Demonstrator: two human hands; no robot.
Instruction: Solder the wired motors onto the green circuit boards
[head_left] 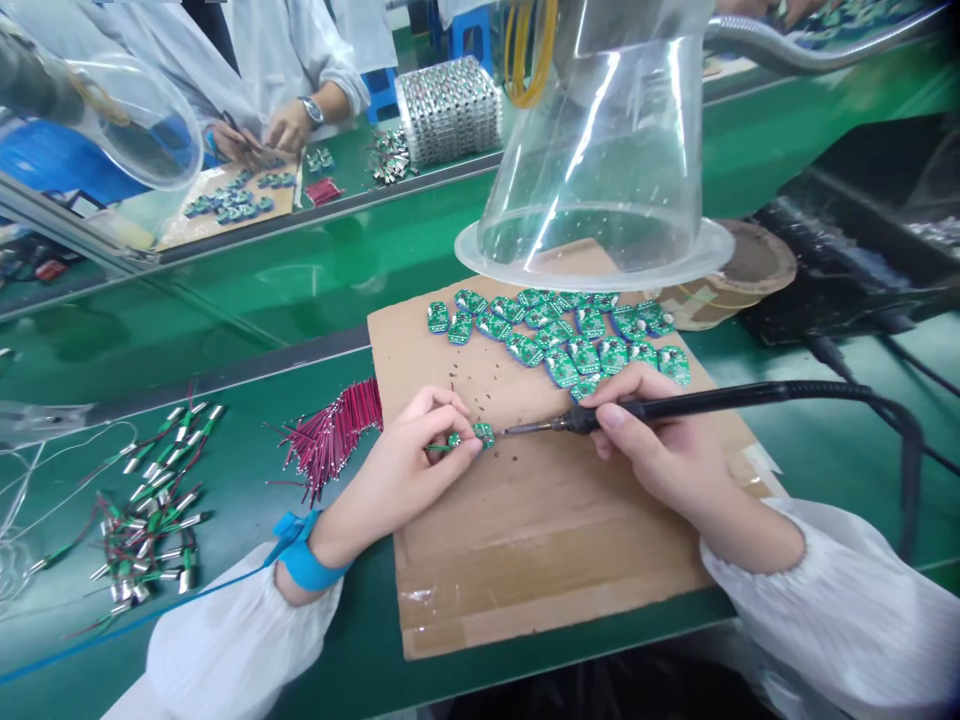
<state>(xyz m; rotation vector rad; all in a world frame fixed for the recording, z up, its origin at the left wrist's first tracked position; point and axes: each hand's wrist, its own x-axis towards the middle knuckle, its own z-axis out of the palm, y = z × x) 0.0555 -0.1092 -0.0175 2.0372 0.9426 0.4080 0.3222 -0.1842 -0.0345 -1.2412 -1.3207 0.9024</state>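
My left hand [405, 465] pinches a thin green wire against a small green circuit board [484, 433] that lies on a cardboard sheet [525, 540]. My right hand [660, 440] grips a black soldering iron [675, 405] like a pen. The iron's tip [514, 430] touches the right edge of that board. A blue strap [307, 555] circles my left wrist.
Several green boards [562, 335] lie at the cardboard's far end under a clear fume hood [600, 160]. Red wires [334, 435] and green wired parts [154, 510] lie to the left. Across the green belt [247, 290], another person's hands [262, 135] work on boards. The iron's cable [892, 420] loops right.
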